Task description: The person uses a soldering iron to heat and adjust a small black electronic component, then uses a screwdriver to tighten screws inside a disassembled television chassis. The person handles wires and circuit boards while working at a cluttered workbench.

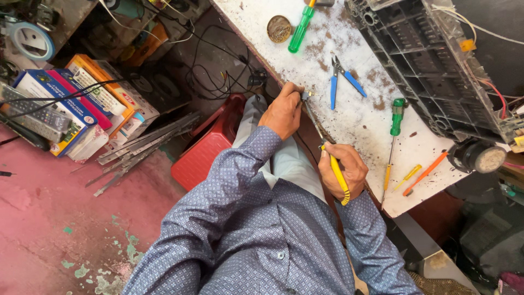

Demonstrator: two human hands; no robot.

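Blue patterned shirt sleeves fill the bottom of the head view, nearest the lens. From them the right hand closes in a fist around the yellow ribbed handle of a soldering iron. The iron's long axis runs from the handle's end below the palm up and to the left, its thin dark metal shaft pointing at the left hand. That hand pinches a small metal part between fingertips at the edge of the white, rust-speckled table, and the iron's tip sits just beside this part. Blue-handled pliers lie open on the table near the part. A green-handled screwdriver lies just beyond the right hand.
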